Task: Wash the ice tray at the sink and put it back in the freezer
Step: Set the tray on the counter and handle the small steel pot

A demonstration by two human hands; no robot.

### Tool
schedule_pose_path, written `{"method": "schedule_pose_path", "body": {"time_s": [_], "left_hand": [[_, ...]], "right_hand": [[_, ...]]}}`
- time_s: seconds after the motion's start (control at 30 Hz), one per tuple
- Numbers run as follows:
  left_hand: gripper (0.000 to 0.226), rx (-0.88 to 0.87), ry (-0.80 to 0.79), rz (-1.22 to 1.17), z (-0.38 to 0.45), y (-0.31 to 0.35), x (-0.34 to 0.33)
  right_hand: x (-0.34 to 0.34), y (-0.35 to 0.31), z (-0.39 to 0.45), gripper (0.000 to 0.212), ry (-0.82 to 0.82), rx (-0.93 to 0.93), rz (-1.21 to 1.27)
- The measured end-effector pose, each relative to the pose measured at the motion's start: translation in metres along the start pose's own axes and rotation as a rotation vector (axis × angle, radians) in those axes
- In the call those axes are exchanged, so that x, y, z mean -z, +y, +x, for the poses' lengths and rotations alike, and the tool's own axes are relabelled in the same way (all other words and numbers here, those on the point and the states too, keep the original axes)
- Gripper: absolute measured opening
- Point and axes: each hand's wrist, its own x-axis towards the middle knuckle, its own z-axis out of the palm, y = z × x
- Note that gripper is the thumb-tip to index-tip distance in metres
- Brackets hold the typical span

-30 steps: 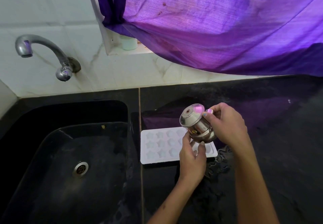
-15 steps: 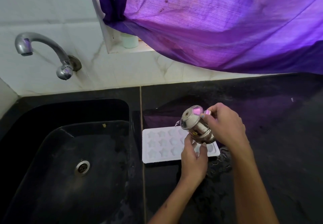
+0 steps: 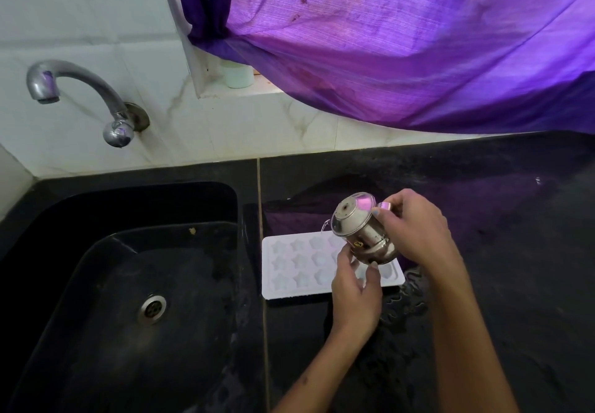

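Beside one black sink, on its right, one black worktop carries one white ice tray lying flat, just past the sink's rim. Star-shaped cells show in three rows; the tray's right part is hidden behind the hands, so the full count cannot be told. One purple curtain hangs above and to the right of the sink. One metal tap juts from the tiled wall behind the sink. Above the tray, one small steel pot is tilted toward the sink. Right hand: fingers curled round the pot's handle. Left hand: fingers touching the pot's underside, lightly bent. One drain sits in the sink's floor.
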Motion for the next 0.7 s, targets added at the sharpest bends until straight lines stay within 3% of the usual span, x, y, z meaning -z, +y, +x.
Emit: {"method": "schedule_pose_path", "body": {"time_s": [0.27, 0.7], "left_hand": [[0.048, -0.027, 0.064, -0.048, -0.002, 0.004, 0.003], [0.043, -0.002, 0.075, -0.039, -0.004, 0.007, 0.010]], "right_hand": [[0.005, -0.003, -0.003, 0.009, -0.003, 0.007, 0.148], [-0.014, -0.024, -0.009, 0.011, 0.044, 0.108, -0.049]]}}
